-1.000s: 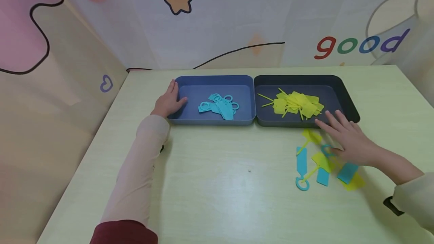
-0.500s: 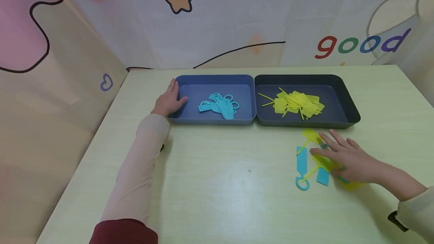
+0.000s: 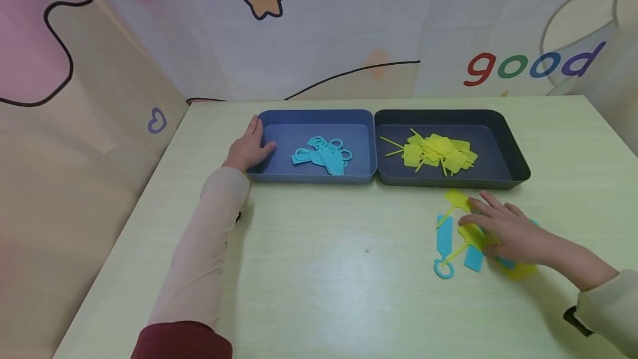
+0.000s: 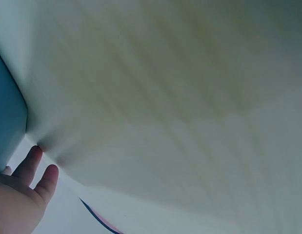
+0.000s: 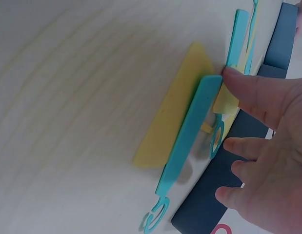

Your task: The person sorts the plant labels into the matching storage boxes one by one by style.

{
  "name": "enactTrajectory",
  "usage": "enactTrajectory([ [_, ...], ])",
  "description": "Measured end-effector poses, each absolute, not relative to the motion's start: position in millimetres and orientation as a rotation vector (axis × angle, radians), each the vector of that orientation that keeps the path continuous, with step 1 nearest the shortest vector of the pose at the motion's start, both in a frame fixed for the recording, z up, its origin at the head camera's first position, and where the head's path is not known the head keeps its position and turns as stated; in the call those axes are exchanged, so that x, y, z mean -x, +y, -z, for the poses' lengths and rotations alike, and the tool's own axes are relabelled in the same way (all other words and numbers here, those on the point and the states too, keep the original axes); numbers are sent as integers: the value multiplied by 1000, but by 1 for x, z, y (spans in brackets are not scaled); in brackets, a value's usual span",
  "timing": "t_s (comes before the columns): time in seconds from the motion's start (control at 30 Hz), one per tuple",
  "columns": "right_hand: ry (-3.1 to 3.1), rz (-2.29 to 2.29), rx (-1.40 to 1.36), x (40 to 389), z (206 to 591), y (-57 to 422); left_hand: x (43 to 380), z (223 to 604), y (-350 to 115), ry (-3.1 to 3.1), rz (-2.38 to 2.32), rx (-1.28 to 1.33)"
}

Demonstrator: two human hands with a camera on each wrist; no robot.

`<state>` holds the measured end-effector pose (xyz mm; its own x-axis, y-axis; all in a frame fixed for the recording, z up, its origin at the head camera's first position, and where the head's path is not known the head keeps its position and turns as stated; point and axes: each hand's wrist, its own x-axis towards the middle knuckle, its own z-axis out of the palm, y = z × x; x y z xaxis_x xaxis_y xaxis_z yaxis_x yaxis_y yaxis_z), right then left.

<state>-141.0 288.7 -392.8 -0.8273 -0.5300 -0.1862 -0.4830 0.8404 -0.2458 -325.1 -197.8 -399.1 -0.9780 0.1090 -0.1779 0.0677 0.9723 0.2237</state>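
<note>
My left hand [image 3: 247, 148] rests at the left end of the blue tray [image 3: 311, 179], fingers straight along the outside and thumb over the rim. Blue ring-ended tags [image 3: 326, 157] lie piled in that tray. Over on the right, my right hand [image 3: 518, 234] hovers low over loose tags, fingers loosely bent and apart. Its thumb tip is right at a yellow T-shaped plant label [image 3: 471, 235]. In the right wrist view, a blue tag [image 5: 192, 131] lies across another yellow label [image 5: 172, 114] beside the thumb. The hand partly hides several pieces.
A dark tray [image 3: 510, 159] stands against the blue tray's right side and holds a heap of yellow labels [image 3: 441, 153]. In front of it lie another yellow label [image 3: 456, 199] and a blue tag [image 3: 444, 237]. A printed cloth [image 3: 329, 32] hangs behind the table [image 3: 324, 270].
My right hand has come back from the dark tray's front edge to the loose pieces, its fingers drawn closer together. The left hand stays where it was.
</note>
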Motion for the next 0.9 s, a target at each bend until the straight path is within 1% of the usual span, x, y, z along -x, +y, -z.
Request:
enactTrajectory([
  [0.37, 2864, 241, 843, 142, 388, 283, 326, 401, -199, 2931, -328, -139],
  [0.53, 2914, 234, 794, 143, 383, 280, 326, 400, -200, 2931, -339, -144],
  [0.77, 2785, 267, 705, 154, 376, 282, 327, 401, -200, 2933, -345, -139],
  [0.9, 2705, 333, 736, 161, 368, 287, 327, 402, -199, 2928, -340, -136],
])
